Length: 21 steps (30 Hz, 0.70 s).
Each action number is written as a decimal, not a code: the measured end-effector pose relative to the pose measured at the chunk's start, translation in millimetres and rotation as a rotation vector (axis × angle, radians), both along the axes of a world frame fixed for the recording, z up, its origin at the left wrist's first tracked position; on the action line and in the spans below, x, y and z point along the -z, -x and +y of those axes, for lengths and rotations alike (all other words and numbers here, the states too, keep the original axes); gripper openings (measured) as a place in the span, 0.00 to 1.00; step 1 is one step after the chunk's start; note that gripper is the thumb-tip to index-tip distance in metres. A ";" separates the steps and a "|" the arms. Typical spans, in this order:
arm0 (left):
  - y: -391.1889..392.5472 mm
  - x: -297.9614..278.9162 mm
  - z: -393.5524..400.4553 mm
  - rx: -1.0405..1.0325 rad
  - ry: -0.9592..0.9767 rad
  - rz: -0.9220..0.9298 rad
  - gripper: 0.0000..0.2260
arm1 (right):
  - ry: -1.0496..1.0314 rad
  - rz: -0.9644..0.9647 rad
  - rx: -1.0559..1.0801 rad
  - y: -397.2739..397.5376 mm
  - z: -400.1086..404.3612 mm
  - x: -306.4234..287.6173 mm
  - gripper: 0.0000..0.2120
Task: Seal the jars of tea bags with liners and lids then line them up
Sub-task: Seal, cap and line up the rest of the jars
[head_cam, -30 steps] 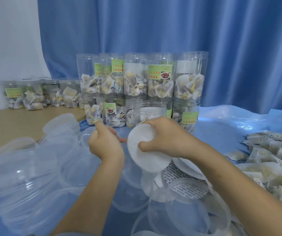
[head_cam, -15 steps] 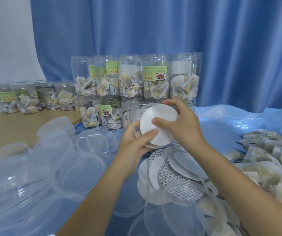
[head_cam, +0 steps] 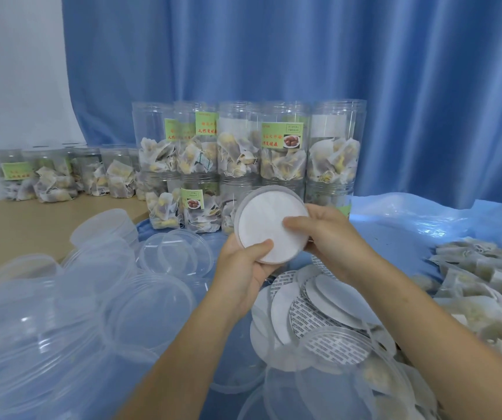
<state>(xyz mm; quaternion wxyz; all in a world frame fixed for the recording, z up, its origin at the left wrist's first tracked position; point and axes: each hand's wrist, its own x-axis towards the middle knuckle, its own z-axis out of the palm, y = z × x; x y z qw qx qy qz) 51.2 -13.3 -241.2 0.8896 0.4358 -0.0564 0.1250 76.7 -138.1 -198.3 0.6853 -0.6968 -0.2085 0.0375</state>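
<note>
Both hands hold a clear plastic lid [head_cam: 241,210] tilted toward me, with a round white liner [head_cam: 269,225] lying inside it. My left hand [head_cam: 245,268] grips the lid from below, its thumb on the liner's lower edge. My right hand [head_cam: 331,237] holds the lid's right side, and its thumb presses on the liner. Behind them, clear jars of tea bags [head_cam: 283,153] with green labels are stacked two high, their tops open. More jars [head_cam: 49,174] stand in a row at the far left.
Loose clear lids [head_cam: 101,301] cover the near left of the table. A pile of white and printed liners [head_cam: 313,310] lies under my right forearm. Loose tea bags [head_cam: 486,286] are heaped at the right on blue plastic sheeting [head_cam: 425,219]. A blue curtain hangs behind.
The right hand lifted the liner from low over the table and set it into a lid; the left hand came under to hold it. The liner now lies flat inside the lid.
</note>
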 end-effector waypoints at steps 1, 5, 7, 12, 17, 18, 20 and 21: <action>-1.2 0.3 -0.5 -0.024 0.010 0.031 0.16 | 0.009 -0.030 0.024 0.2 2.1 1.6 0.08; -4.7 4.7 0.3 -0.203 -0.079 0.170 0.14 | 0.127 -0.393 0.355 -8.9 1.4 -7.6 0.10; -6.9 7.5 3.7 -0.268 -0.101 0.184 0.14 | 0.255 -0.675 0.531 -16.7 2.7 -25.3 0.11; -10.4 10.0 9.3 -0.345 -0.195 0.228 0.15 | 0.603 -0.959 0.556 -54.1 23.8 -57.8 0.19; -12.6 11.9 16.2 -0.343 -0.211 0.275 0.21 | 1.086 -0.743 0.221 -72.6 39.7 -48.9 0.20; -13.5 13.1 17.5 -0.326 -0.204 0.286 0.22 | 1.056 -0.661 0.163 -71.6 38.5 -47.3 0.25; -15.4 14.7 19.4 -0.296 -0.179 0.298 0.23 | 0.986 -0.579 0.121 -68.0 32.6 -44.1 0.36; -16.4 15.1 19.8 -0.287 -0.167 0.297 0.25 | 0.998 -0.614 0.118 -63.8 29.7 -41.7 0.39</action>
